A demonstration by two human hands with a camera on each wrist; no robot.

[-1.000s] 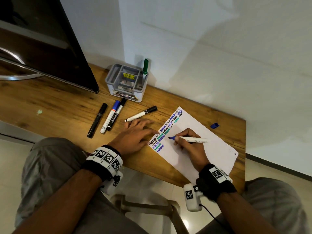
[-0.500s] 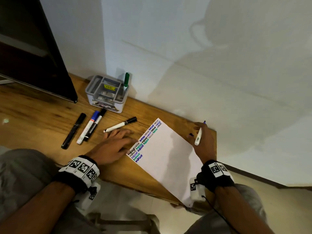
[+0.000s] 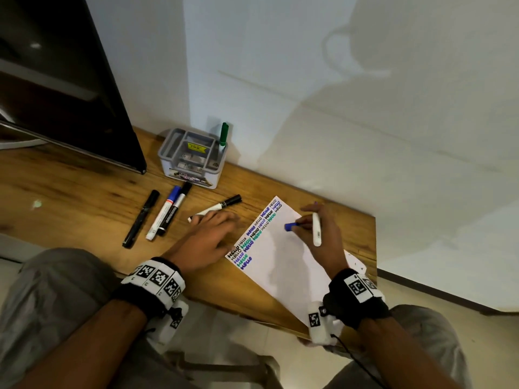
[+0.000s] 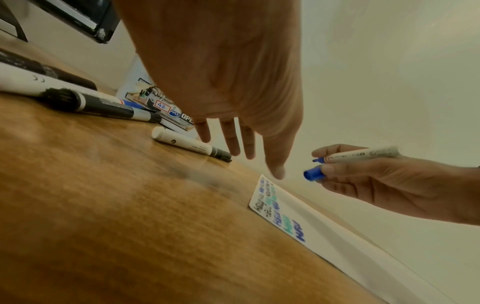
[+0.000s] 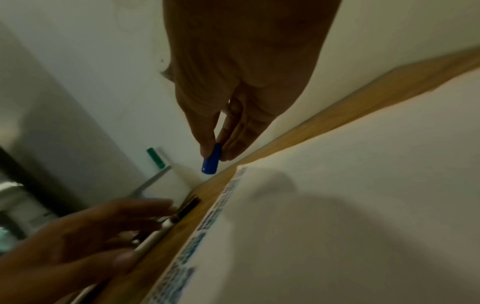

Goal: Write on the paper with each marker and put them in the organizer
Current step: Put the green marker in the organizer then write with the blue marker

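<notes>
My right hand (image 3: 306, 224) hovers over the far end of the white paper (image 3: 283, 270). It holds the uncapped white blue-ink marker (image 3: 316, 228) and pinches that marker's blue cap (image 3: 290, 226) in its fingertips. The cap (image 5: 211, 159) shows clearly in the right wrist view, and the bare blue tip sits just above the cap (image 4: 313, 173) in the left wrist view. My left hand (image 3: 210, 237) lies flat with straight fingers at the paper's left edge. The grey organizer (image 3: 168, 153) stands by the wall with a green marker (image 3: 223, 134) upright in it.
Several markers lie on the wooden table (image 3: 84, 197) left of my left hand: a black one (image 3: 141, 217), a white blue-capped one (image 3: 164, 211), a black-and-white one (image 3: 175, 209) and a white black-capped one (image 3: 216, 207). A dark screen (image 3: 70, 94) stands at the back left.
My right hand stopped writing, reached to the table's far right for the blue cap, and came back over the paper with the cap in its fingers. My left hand stayed put.
</notes>
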